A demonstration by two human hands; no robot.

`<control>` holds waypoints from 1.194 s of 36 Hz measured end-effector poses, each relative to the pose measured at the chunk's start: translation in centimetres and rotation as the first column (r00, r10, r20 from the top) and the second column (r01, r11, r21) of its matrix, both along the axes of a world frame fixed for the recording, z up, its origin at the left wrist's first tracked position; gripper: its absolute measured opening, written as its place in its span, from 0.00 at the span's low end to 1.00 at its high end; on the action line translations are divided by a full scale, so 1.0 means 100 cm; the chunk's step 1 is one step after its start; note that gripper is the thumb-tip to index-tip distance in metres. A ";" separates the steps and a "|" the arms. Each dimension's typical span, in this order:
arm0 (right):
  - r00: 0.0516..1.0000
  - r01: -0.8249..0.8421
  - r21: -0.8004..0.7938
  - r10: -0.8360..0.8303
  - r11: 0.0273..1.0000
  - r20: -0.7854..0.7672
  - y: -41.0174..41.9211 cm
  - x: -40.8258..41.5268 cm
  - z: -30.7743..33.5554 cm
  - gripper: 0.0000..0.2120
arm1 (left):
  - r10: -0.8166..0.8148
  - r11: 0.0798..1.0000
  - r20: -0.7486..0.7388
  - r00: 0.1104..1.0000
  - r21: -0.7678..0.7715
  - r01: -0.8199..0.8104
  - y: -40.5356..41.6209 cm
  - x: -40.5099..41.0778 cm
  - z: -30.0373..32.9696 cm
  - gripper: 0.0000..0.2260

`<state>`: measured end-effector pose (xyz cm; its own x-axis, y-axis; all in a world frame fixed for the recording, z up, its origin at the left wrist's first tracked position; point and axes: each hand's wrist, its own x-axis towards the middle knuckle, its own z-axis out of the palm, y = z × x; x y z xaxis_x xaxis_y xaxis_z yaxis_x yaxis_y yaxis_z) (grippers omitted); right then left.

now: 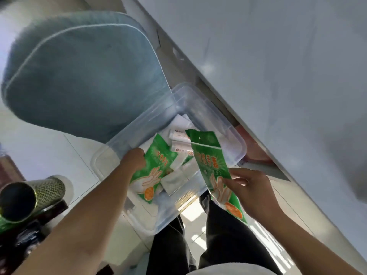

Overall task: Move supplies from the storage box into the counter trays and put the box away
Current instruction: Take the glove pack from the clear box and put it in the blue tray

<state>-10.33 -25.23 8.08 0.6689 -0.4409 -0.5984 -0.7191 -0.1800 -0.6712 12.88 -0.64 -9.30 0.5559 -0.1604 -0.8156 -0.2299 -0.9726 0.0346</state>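
A clear plastic storage box point(236, 139) sits low in front of me, beside a pale counter. Inside lie white tubes point(179, 135), white packets point(174, 181) and a green glove packet point(156, 167). My left hand point(134, 158) reaches into the box and grips that green packet at its left edge. My right hand point(252, 187) holds a second green glove packet point(210, 161) upright above the box's right side, pinched near its lower half.
A blue cushioned chair point(83, 76) stands left of the box. The grey counter front point(278, 66) runs diagonally on the right. A dark cylinder with a mesh sleeve point(29, 197) lies at lower left. My dark trousers point(218, 245) show below the box.
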 end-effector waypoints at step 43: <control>0.934 0.228 0.281 -0.291 0.932 0.207 0.113 -0.117 0.151 0.13 | -0.126 0.185 -0.851 0.510 -0.526 -0.830 0.080 -0.182 0.236 0.18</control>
